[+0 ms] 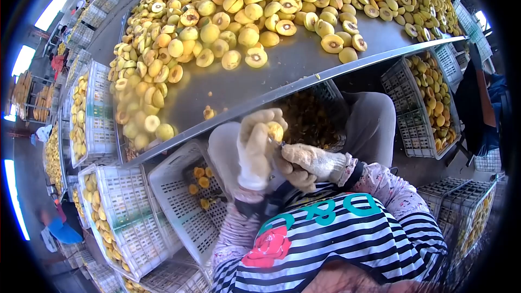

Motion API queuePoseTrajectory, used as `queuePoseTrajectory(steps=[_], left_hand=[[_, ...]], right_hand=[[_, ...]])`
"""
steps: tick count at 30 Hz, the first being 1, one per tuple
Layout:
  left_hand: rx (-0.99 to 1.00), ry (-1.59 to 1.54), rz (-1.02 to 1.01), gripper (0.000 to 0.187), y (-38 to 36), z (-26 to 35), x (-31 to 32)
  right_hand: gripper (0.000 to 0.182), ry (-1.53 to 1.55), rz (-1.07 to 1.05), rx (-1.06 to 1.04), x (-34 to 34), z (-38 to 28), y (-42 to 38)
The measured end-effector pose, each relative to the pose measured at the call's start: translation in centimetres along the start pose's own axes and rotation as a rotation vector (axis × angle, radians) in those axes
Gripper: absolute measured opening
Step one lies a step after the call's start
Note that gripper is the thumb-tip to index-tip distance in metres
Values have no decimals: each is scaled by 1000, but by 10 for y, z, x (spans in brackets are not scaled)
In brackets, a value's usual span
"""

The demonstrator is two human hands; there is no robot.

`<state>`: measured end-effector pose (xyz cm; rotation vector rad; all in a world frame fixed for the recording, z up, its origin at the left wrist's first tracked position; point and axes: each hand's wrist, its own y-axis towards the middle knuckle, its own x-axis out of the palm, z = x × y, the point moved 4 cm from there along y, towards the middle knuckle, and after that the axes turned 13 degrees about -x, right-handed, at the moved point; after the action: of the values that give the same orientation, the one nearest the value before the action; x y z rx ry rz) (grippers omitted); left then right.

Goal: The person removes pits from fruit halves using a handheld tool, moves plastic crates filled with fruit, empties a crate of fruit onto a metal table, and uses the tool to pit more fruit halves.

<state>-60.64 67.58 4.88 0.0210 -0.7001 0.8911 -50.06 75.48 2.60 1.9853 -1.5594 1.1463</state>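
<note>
In front of my lap, my left hand [255, 144], in a cream work glove, is closed around a yellow peach half [275, 131]. My right hand [310, 164], gloved too, meets it from the right with curled fingers. A small thin tool [282, 144] with a dark tip pokes from the right hand toward the fruit; the grip hides most of it. Beyond both hands, many halved yellow peaches [255, 57] are heaped on a metal table [260, 84], several showing brown-red centres.
The table's raised metal rim [320, 78] runs just past my knees. Between my legs stands a crate of dark scraps [309, 119]. At my left is a white crate [179, 206] with a few peach pieces. Another peach-filled crate [426, 103] stands right. Other people sit at the sides.
</note>
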Motion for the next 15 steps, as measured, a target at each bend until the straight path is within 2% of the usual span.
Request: queuePoseTrajectory(steps=[2,3,6,9,10,13,14,15], left_hand=[[-113,-89,35,22,0,-6,-2],[-164,-142,61,19,-2,-9,-3],[-263,-34,-173,21,7,1,-3],[-344,131,-349,28,21,7,-6],[-381,82,-372,23,23,8,-3],[-395,318,-472,26,33,12,2],[-414,431,-496,29,37,8,2],[-360,392,-493,29,38,9,4]], right_hand=[[55,230,-59,-21,0,17,-2],[53,167,-54,-29,-4,21,-4],[46,4,-110,-89,-9,17,0],[42,-97,-31,-51,-10,14,1],[37,-69,-24,-62,-14,16,1],[35,-276,93,-62,-18,15,0],[33,-430,184,-65,-19,12,-1],[34,-366,194,-71,-17,9,-3]])
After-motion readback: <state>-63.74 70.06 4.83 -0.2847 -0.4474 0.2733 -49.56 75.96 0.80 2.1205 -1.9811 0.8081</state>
